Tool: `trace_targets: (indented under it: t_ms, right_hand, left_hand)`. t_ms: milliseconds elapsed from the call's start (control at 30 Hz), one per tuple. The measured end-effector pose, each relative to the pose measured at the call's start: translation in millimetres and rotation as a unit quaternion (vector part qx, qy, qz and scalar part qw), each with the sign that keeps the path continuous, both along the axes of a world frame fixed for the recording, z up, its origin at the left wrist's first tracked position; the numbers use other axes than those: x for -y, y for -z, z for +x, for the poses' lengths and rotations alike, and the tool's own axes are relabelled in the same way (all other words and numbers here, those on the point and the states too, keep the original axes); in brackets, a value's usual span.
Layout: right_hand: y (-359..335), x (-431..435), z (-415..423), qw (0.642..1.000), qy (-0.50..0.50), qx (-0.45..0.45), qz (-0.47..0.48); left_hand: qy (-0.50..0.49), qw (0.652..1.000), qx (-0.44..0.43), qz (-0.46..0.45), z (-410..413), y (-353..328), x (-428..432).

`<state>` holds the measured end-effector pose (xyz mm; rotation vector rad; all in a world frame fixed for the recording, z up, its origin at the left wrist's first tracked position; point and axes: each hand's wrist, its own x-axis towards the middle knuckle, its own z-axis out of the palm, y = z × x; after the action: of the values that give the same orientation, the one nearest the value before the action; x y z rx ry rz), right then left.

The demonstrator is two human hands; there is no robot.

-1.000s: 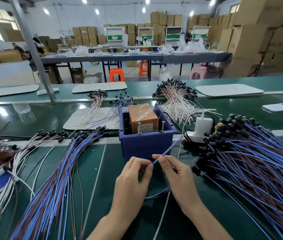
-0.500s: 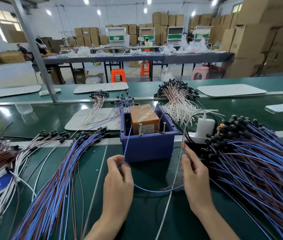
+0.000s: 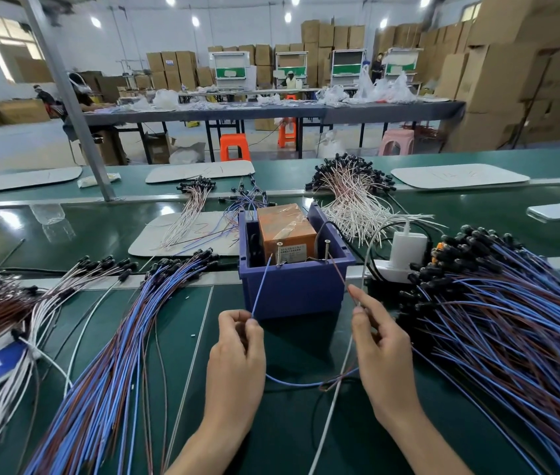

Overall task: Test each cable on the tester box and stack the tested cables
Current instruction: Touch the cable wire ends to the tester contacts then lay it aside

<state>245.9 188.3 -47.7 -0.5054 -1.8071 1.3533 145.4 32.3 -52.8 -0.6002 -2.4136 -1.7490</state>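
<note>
We are working at a green bench (image 3: 282, 437) in a warehouse hall lined with cardboard cartons (image 3: 498, 73). We are holding one cable (image 3: 306, 383) in front of the blue tester box (image 3: 294, 291). Our left hand (image 3: 237, 351) is pinching its blue lead between thumb and fingertips, and that lead is running up to the left screw (image 3: 278, 253) at the box's front rim. Our right hand (image 3: 381, 341) is pinching the brown lead, which is slanting up towards the right screw (image 3: 326, 250). We cannot tell whether either tip is touching its screw. The cable's slack is looping low between our two wrists, over the bench. An orange unit (image 3: 285, 228) is sitting inside the box. A fanned bundle (image 3: 117, 354) of blue and brown cables is lying to the left of the box, and a larger pile (image 3: 511, 320) is lying to the right, just beside a white charger (image 3: 408, 246).
</note>
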Motion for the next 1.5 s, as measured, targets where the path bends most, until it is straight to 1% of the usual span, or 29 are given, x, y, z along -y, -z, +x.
trace_targets:
  t_ms: [200,433,567,733,833,900,967,1067,1233,1300,1367,1433,1500]
  right_hand:
    - [-3,2,2,1.0,-0.009,0.006,0.0]
    - [-11,7,-1,1.0,0.008,0.002,-0.018]
    - [-5,3,0,1.0,0.001,0.0,-0.02]
    - [-1,1,0,0.999,-0.003,-0.016,-0.031]
    - [-2,1,1,0.999,-0.007,-0.019,-0.035]
    - [-2,1,2,0.999,-0.011,-0.018,-0.039]
    - [-3,2,2,0.999,-0.013,-0.019,-0.049]
    - [-5,3,5,0.997,-0.01,-0.024,-0.069]
    - [-12,5,15,0.991,0.016,-0.057,-0.12]
    - [-19,6,21,0.984,0.024,-0.095,-0.148]
    - [-31,6,27,0.977,0.029,-0.13,-0.164]
    - [-46,6,33,0.974,0.036,-0.159,-0.155]
    - [-63,8,36,0.973,0.038,-0.188,-0.125]
  left_hand:
    - [0.006,1.0,-0.013,-0.005,-2,2,0]
    - [0.004,1.0,-0.028,-0.014,-3,3,-1]
    - [-0.018,1.0,0.003,0.015,-4,0,0]
    - [-0.06,0.994,0.039,0.082,-6,-3,-1]
    - [-0.075,0.991,0.04,0.104,-7,-5,-1]
    - [-0.082,0.991,0.028,0.098,-8,-5,0]
    - [-0.088,0.993,0.01,0.083,-9,-5,2]
    - [-0.085,0.993,-0.042,0.068,-8,-4,4]
    - [-0.032,0.985,-0.145,0.084,10,-14,7]
    - [0.011,0.979,-0.188,0.076,22,-23,7]
    - [0.071,0.968,-0.236,0.039,36,-35,1]
    - [0.135,0.947,-0.292,-0.025,52,-49,-10]
    - [0.196,0.928,-0.308,-0.077,68,-64,-25]
